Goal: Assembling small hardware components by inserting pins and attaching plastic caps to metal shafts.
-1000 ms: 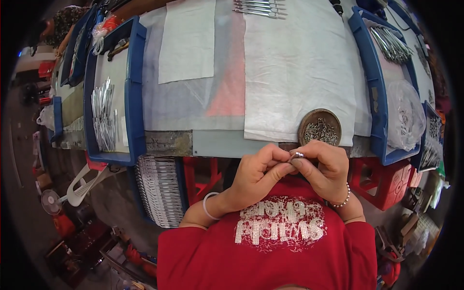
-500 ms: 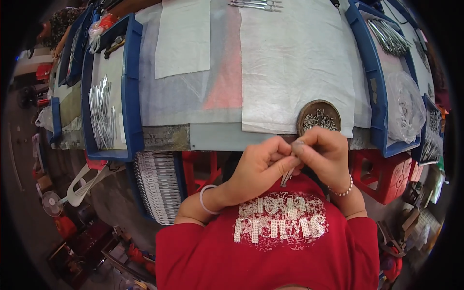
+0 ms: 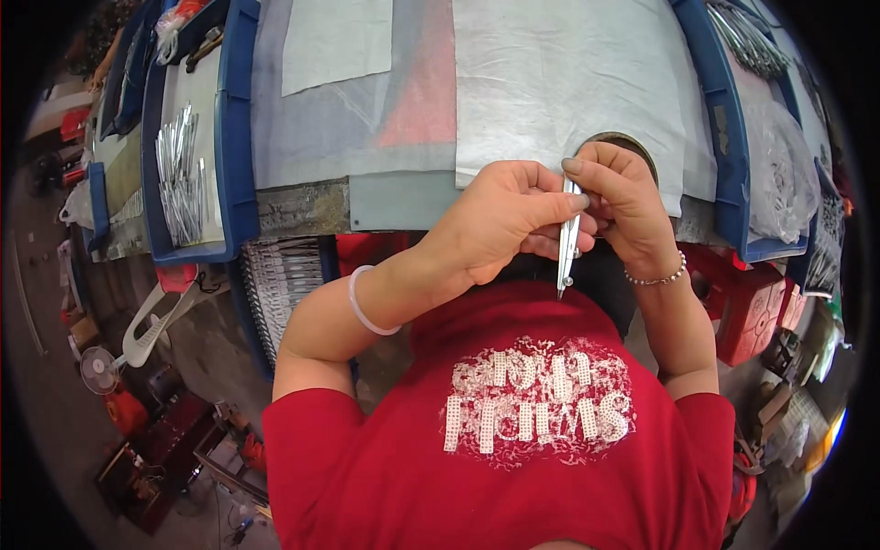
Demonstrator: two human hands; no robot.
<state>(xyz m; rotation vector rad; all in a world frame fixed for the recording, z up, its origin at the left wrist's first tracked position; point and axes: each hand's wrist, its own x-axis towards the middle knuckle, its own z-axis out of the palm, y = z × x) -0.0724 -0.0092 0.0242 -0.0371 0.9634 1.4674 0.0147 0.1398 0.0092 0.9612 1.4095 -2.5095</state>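
Note:
A slim silver drawing compass (image 3: pixel 567 247) hangs upright between my hands, its pointed end down and a small screw near the tip. My left hand (image 3: pixel 500 220) pinches it, thumb laid across its upper part. My right hand (image 3: pixel 631 197) is closed at its top end, thumb and fingertip meeting there. Any small part between those fingertips is too small to make out. Behind my right hand, a round brown bowl (image 3: pixel 632 139) stands on the white sheet (image 3: pixel 522 92); its contents are hidden now.
On the left, a blue bin (image 3: pixel 236 137) holds thin silver rods (image 3: pixel 181 174) and a hammer (image 3: pixel 203 50). The blue bin (image 3: pixel 722 128) at right contains a clear plastic bag (image 3: pixel 779 192) and metal pieces (image 3: pixel 747 41). Silver parts (image 3: pixel 284 275) fill a lower bin. A red stool (image 3: pixel 747 307) stands right.
Both hands have risen toward the table and now cover most of the bowl. The compass shows far more of its length between them. The table has shifted upward in view.

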